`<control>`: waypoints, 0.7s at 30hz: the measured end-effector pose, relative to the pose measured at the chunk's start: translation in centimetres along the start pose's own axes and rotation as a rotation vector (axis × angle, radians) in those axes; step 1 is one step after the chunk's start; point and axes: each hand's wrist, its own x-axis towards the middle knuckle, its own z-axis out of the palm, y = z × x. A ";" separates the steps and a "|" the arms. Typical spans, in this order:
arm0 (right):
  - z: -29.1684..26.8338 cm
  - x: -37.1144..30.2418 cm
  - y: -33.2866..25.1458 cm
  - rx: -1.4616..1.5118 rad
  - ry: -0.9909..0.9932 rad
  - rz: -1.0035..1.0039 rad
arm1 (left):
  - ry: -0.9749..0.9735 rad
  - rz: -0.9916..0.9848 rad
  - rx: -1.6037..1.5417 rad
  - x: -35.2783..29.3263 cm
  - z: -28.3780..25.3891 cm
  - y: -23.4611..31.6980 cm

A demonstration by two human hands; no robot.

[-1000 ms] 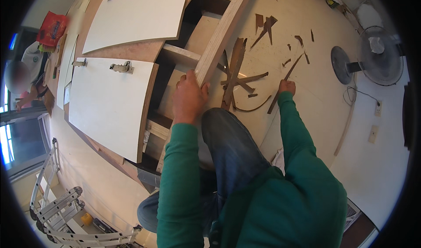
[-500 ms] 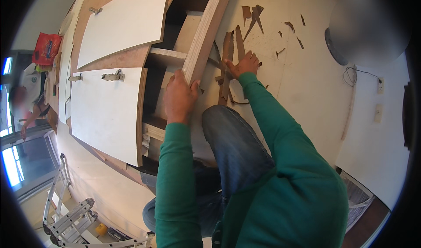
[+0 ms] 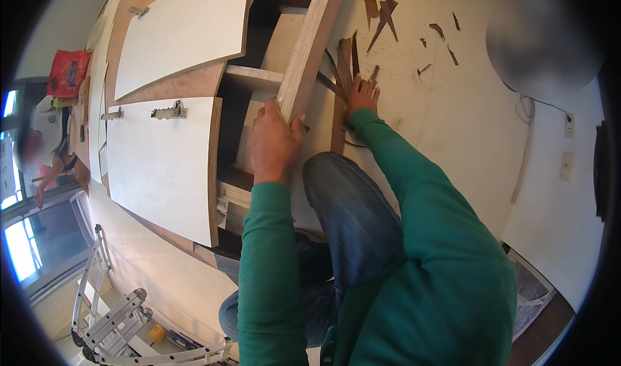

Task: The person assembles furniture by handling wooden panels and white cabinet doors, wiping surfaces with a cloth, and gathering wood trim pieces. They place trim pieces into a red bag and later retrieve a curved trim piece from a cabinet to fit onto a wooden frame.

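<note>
Plywood cabinet carcass, two white doors already hung, one bay open. Left hand, fingers wrapped round carcass edge. Right hand, fingers pressed together on brown veneer strips on floor; trimming judged unfinished. Open bay: only shelf visible inside.

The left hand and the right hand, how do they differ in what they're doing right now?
The left hand grips the edge of the pale plywood cabinet side panel, fingers wrapped over it; the right hand reaches further out, down on the thin brown wood veneer strips on the pale floor. The left arm looks bent, the right stretched. Both wear green sleeves.
</note>
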 end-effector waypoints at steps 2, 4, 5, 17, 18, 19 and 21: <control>0.0 -1.6 2.4 -0.015 0.155 -0.030 | -0.002 0.000 -0.005 0.1 0.0 -0.1; -0.8 -2.9 3.7 0.135 0.225 0.109 | 0.009 0.021 0.003 0.2 0.0 -0.1; -1.4 -3.2 4.0 0.291 0.226 0.263 | 0.017 0.023 0.005 0.1 0.0 -0.1; 0.6 0.8 -3.1 0.542 -0.142 0.599 | 0.031 0.027 -0.049 -0.1 0.0 0.3; 1.0 0.8 -3.0 0.578 -0.123 0.608 | 0.036 0.036 -0.044 -0.1 0.0 0.3; 1.2 0.9 -2.9 0.573 -0.109 0.605 | 0.030 0.027 -0.044 -0.1 0.0 0.2; 1.2 1.0 -2.7 0.538 -0.103 0.613 | 0.020 0.020 -0.043 -0.1 0.0 0.1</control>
